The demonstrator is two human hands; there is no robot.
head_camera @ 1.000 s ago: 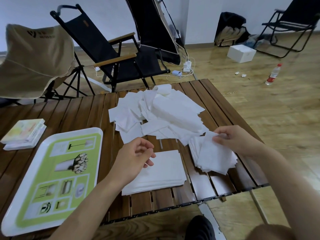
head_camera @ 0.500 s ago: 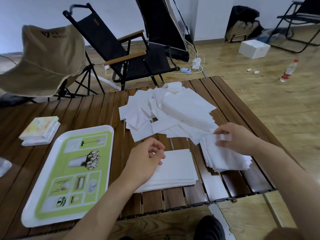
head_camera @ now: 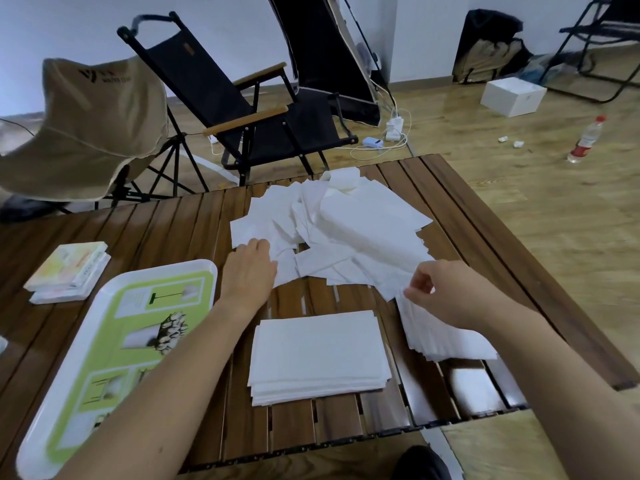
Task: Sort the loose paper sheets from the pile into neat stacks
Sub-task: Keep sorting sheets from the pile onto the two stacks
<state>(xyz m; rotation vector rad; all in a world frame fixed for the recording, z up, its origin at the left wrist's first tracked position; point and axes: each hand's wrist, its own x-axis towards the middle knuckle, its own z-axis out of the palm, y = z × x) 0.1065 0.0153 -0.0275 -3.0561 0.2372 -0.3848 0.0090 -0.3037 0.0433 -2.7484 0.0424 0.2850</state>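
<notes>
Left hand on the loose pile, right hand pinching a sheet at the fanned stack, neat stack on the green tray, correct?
No: the head view shows the neat stack lying on the wooden table beside the green tray, not on it. Left hand on the loose pile and right hand pinching a sheet at the fanned stack are right.

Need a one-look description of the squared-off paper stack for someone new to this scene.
Start at the slatted wooden table; near its front edge, just right of the green-and-white tray, lies the squared-off stack. Unlike the loose pile behind it and the fanned stack to its right, its edges are aligned.
</notes>
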